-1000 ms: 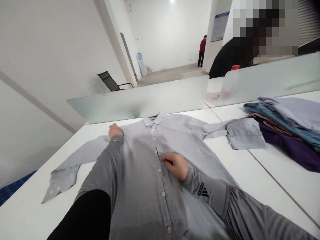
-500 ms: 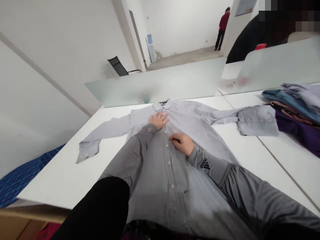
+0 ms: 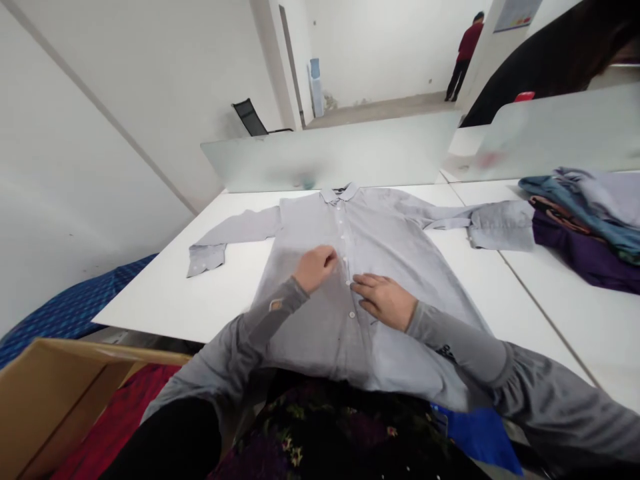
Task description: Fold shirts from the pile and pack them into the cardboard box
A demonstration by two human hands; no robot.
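A light grey button-up shirt (image 3: 385, 233) lies flat, front up, on the white table (image 3: 210, 293), its collar toward the far side and both sleeves spread out. My left hand (image 3: 315, 267) rests on the shirt just left of the button placket, fingers curled. My right hand (image 3: 383, 300) lies on the shirt right of the placket with fingers extended toward the buttons. Both hands sit close together near a middle button; whether they pinch the fabric is unclear.
A pile of folded clothes (image 3: 585, 220), blue, grey and purple, sits at the table's right. Frosted glass dividers (image 3: 330, 157) line the far edge. A cardboard box (image 3: 55, 393) stands low at left. Another person in red (image 3: 465, 53) stands far back; an office chair (image 3: 253, 119) too.
My left hand drew back from the shirt's collar area to the middle of the placket. My right hand slid a little down the shirt. The view pulled back, showing the table's near edge.
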